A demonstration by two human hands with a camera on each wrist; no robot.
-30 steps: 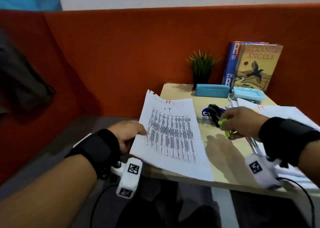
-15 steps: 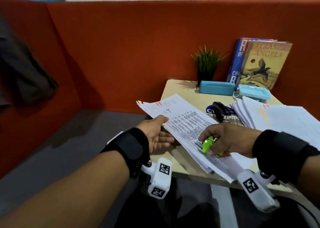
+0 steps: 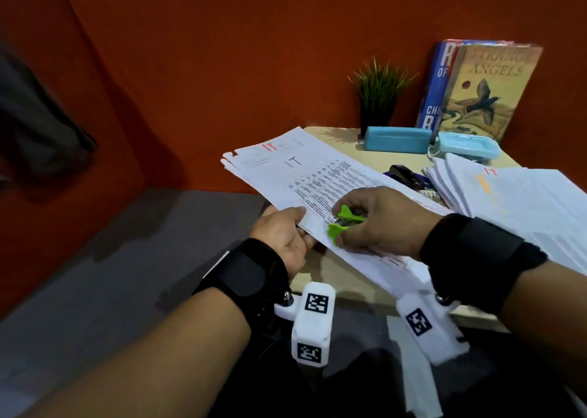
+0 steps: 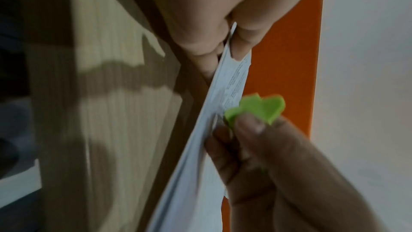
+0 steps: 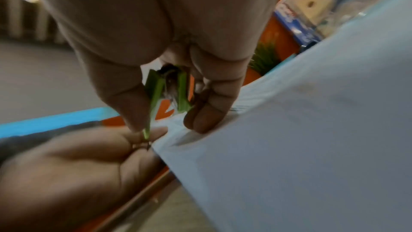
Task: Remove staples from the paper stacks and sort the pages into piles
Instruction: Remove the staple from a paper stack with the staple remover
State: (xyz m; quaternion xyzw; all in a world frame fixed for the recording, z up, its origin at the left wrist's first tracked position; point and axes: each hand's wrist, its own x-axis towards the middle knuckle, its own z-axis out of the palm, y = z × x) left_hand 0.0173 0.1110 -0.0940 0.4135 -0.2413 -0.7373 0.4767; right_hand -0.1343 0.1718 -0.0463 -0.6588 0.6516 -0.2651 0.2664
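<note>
Both hands work at the near left corner of the light wooden table (image 3: 343, 278). From the head view, the left hand (image 3: 286, 236) pinches the near edge of the stapled stack of printed white pages (image 3: 317, 176), thumb on top and fingers beneath; the stack overhangs the table's left edge. The right hand (image 3: 381, 224) grips a bright green plastic staple remover (image 3: 344, 222), its nose at the stack's near edge just beside the left thumb. A loose pile of white sheets (image 3: 524, 201) lies along the right edge. Toward the far edge sit a black stapler (image 3: 406, 174), a light blue box (image 3: 397, 139), a light blue tray (image 3: 465, 147), a small green potted plant (image 3: 379, 90) and two upright books (image 3: 482, 90) leaning on the orange partition (image 3: 254, 52).

From the left wrist view, the left hand's (image 4: 214, 29) thumb and fingers clamp the paper stack (image 4: 196, 156) edge-on, and the right hand's (image 4: 267, 156) fingertips squeeze the green remover (image 4: 258, 108) against it.

From the right wrist view, the right hand's (image 5: 167, 50) thumb and fingers close on the remover (image 5: 162, 93), fingertips resting on the stack (image 5: 301, 130); the left hand (image 5: 78, 165) holds the stack's corner below. Whether a staple is caught is unclear.
</note>
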